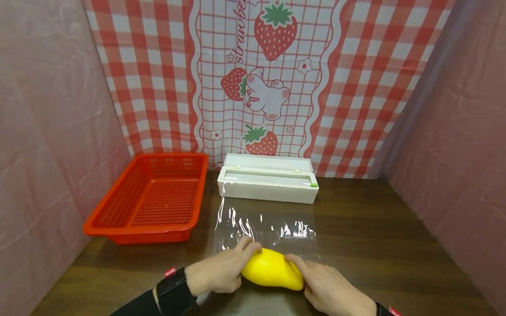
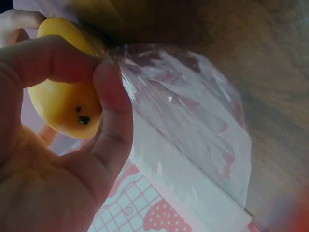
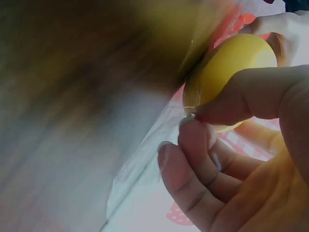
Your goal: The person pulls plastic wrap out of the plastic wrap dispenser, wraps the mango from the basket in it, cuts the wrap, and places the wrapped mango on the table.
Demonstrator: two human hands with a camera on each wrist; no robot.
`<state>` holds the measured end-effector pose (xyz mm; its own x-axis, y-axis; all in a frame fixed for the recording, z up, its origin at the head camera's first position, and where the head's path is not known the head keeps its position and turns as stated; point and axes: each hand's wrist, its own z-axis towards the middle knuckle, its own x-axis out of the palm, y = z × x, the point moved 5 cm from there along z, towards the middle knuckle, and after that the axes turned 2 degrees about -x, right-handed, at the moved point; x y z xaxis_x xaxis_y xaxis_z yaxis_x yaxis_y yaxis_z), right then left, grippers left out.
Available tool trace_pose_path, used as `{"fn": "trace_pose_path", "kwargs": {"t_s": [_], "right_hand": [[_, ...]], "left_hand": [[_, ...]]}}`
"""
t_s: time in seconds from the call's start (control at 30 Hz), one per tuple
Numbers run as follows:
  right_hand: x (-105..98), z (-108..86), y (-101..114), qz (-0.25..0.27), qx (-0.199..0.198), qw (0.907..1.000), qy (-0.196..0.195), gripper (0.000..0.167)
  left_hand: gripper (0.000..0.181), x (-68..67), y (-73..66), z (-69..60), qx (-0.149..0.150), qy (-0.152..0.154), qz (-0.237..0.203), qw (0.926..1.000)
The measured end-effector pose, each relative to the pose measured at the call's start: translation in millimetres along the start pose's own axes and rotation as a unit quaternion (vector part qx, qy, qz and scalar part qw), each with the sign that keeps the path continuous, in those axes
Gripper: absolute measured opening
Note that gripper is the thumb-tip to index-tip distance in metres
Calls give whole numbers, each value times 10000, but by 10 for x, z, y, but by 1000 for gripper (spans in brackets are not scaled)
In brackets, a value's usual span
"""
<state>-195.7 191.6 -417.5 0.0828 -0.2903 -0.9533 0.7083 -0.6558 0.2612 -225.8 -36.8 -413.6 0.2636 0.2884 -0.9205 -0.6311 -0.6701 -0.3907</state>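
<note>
A yellow mango-shaped object [image 1: 272, 268] lies between the two hands, at the near end of clear plastic film [image 1: 269, 224] that stretches from a white dispenser box [image 1: 269, 189]. My left hand [image 1: 221, 270] is at its left end; in the left wrist view, thumb and index finger [image 2: 113, 92] pinch the film's edge beside the yellow object [image 2: 72, 108]. My right hand [image 1: 336, 287] is at the right end; in the right wrist view its thumb and a fingertip [image 3: 193, 116] pinch film against the yellow object [image 3: 241, 58]. The film's near edge is hidden in the head view.
A red plastic basket [image 1: 166, 231] stands on the brown table [image 1: 367, 228] at the left. The dispenser's lid [image 1: 269, 162] is raised at the back. A checked strawberry cloth [image 1: 356, 87] hangs behind, with pink cloth at both sides.
</note>
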Motion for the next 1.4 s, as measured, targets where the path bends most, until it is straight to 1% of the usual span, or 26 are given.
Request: {"fn": "trace_pose_path", "kwargs": {"t_s": [0.1, 0.17, 0.23, 0.37, 0.5, 0.6, 0.7, 0.93, 1.03, 1.13, 1.27, 1.4], "right_hand": [[-25, -11, 6, -366, -95, 9988, -295, 68], [-37, -13, 7, -533, -135, 9975, -440, 66], [-43, -9, -3, -607, -125, 9969, -486, 68], [-45, 6, -32, -595, -84, 9971, -462, 73], [-51, 23, -61, -466, -137, 9978, -443, 80], [-67, 35, -62, -362, -227, 9980, -457, 85], [-90, 50, -60, -336, -279, 9980, -447, 85], [-163, 98, -56, -504, -207, 9978, -369, 80], [-181, 119, -56, -620, -247, 9970, -390, 79], [-188, 133, -66, -617, -239, 9970, -397, 82], [-203, 150, -78, -659, -280, 9964, -464, 87], [-240, 186, -95, -786, -294, 9953, -484, 85]], "left_hand": [[81, -24, 12, -6, -48, -131, -35, 9999], [81, -40, 16, -6, -77, -212, -77, 9997], [81, -55, 17, -3, -69, -296, -170, 9994], [79, -74, 19, 7, 43, -422, -77, 9991], [77, -94, 23, 34, 205, -456, 80, 9987], [77, -108, 36, 62, 227, -419, 223, 9986], [77, -118, 49, 95, 242, -429, 345, 9982], [66, -152, 70, 151, 321, -618, 167, 9974], [62, -169, 78, 164, 335, -663, 168, 9971], [61, -190, 83, 182, 334, -699, 167, 9969], [60, -215, 103, 216, 271, -705, 160, 9970], [61, -233, 138, 251, 193, -652, 98, 9976]]}}
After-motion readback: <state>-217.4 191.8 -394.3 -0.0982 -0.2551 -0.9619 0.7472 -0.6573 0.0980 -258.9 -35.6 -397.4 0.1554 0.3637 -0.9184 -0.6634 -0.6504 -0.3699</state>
